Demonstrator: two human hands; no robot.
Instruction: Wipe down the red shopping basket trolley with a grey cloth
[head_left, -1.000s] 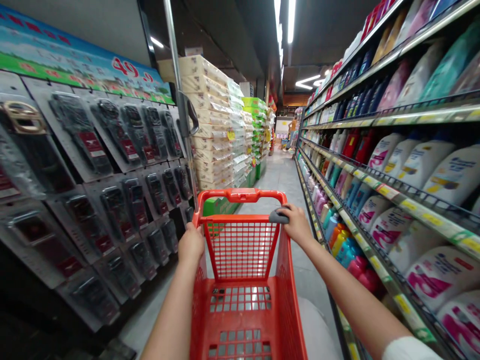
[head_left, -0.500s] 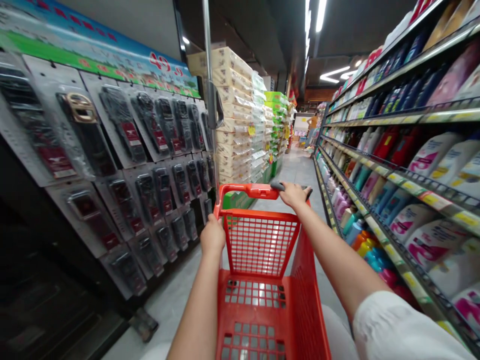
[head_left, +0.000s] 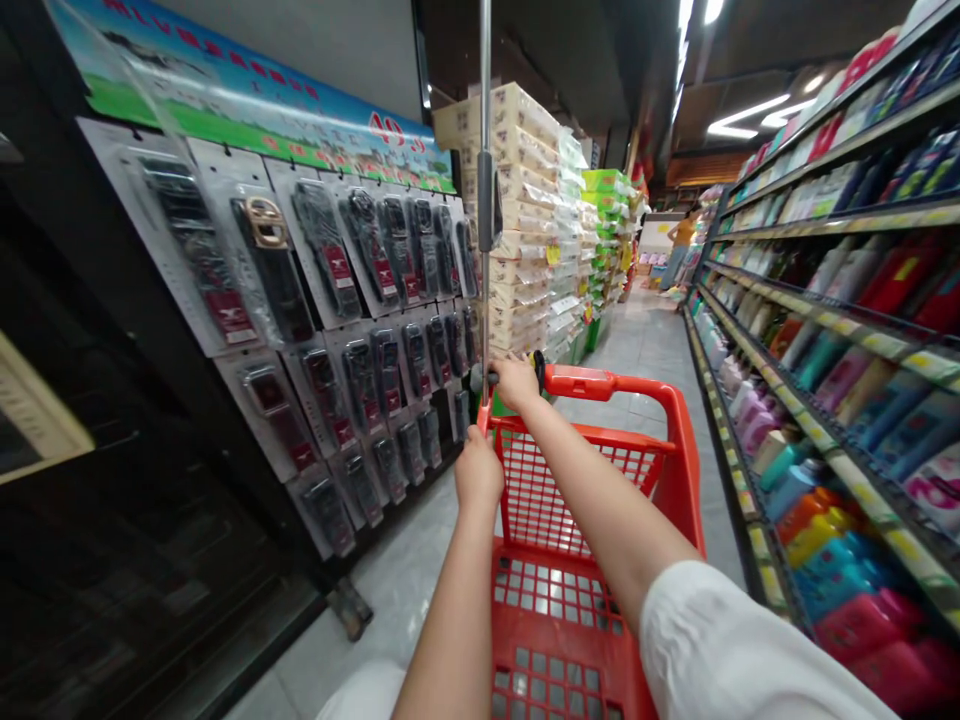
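Observation:
A red plastic shopping cart [head_left: 686,440] with a grid basket is in front of me. My left hand [head_left: 478,470] is closed round the cart's left side, just below the foot of an upright metal pole [head_left: 485,90]. My right hand [head_left: 516,383] reaches across the basket and is closed over the dark grey grip [head_left: 539,370] at the left end of the handle, close to the pole. The red middle of the handle [head_left: 581,381] shows to its right. In the basket, the bare grid floor [head_left: 551,590] is visible.
On the left hangs a rack of packaged belts [head_left: 274,265] below a price banner [head_left: 300,110]. Stacked cream packs [head_left: 517,200] and green packs [head_left: 606,220] follow. Shelves of bottles [head_left: 832,370] line the right. A person [head_left: 681,240] stands far down the tiled aisle [head_left: 645,320].
My right hand has shifted from the right end of the cart handle to its left end. The left hand keeps its hold on the cart's side. The view has turned left.

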